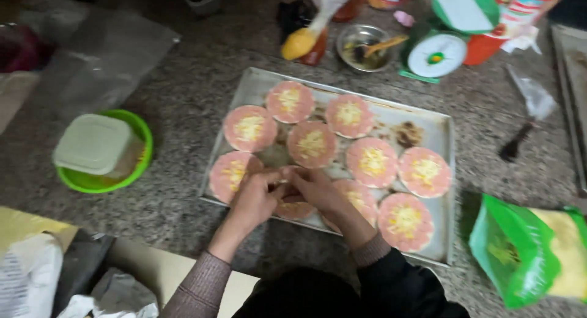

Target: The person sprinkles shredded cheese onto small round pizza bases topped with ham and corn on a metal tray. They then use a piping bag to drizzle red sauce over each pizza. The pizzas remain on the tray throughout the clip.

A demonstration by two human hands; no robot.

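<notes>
Fingertips meet over one pink round at the near edge of the metal tray; I see my left hand and right hand both pinching at it, thumbs touching. Nine more cheese-topped rounds fill the tray. Left of the tray sits a green bowl, beyond it a green scale, right of it a green bag.

A green bowl with a pale square lid sits well left of the baking tray. Beyond the tray stand a small metal bowl and a green kitchen scale. Right of the tray lie a green bag and a dark brush.
</notes>
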